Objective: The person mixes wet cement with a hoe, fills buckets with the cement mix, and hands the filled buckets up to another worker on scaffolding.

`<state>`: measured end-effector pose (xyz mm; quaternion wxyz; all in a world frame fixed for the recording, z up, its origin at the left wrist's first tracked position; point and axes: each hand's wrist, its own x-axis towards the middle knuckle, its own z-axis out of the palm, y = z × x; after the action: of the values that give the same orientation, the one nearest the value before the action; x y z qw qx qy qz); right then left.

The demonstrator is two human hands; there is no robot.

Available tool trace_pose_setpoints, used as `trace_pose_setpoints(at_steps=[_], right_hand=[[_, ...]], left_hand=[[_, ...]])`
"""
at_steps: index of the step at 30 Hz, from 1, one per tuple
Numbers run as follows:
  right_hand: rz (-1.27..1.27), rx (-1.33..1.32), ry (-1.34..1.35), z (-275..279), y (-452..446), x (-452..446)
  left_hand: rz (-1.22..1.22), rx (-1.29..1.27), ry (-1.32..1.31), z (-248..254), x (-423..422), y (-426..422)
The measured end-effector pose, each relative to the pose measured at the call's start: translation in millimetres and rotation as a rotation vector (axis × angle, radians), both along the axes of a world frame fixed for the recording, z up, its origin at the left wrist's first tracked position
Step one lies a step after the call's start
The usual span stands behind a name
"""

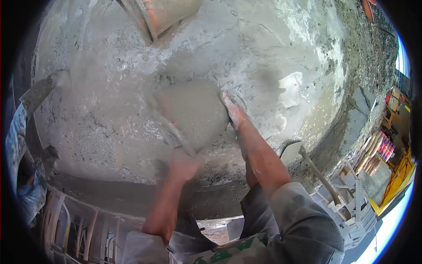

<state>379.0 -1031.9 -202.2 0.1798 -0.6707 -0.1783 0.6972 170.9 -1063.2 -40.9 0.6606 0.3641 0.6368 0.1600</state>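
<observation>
Both of my hands are on a container heaped with wet grey mortar [193,110], in the middle of the head view. It looks like a pan or a cut-down bucket, its walls mostly hidden under the mortar. My right hand [234,111] grips its right side, fingers smeared with grey. My left hand [188,162] is closed at its near-left edge, blurred by motion, with the fingertips hidden. Under and around the container spreads a broad layer of wet mortar [110,127].
A mortar-coated bucket [173,15] lies tipped at the top. To the right, a hoe or shovel [291,153] rests with its handle towards me. Another person's sleeve [17,136] shows at the left edge. Stacked goods [373,149] stand at far right.
</observation>
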Motion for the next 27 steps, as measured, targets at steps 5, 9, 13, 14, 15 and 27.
trace_pose_setpoints(at_steps=[5, 9, 13, 14, 15, 27], right_hand=[[-0.462, 0.251, -0.231, 105, 60, 208], [-0.306, 0.242, -0.429, 93, 118, 300], [-0.153, 0.265, -0.490, 50, 142, 270], [-0.118, 0.253, -0.469, 57, 145, 247], [-0.089, 0.226, -0.450, 62, 137, 226], [-0.069, 0.339, -0.401, 61, -7, -7]], left_hand=[[-0.393, 0.122, -0.416, -39, 175, 81], [-0.220, 0.178, -0.411, -118, 231, 77], [-0.228, -0.066, -0.265, -186, 163, 31], [-0.145, -0.013, -0.291, -186, 147, 14], [-0.085, 0.021, -0.275, -180, 133, -7], [-0.009, -0.262, 0.006, -213, -130, -159]])
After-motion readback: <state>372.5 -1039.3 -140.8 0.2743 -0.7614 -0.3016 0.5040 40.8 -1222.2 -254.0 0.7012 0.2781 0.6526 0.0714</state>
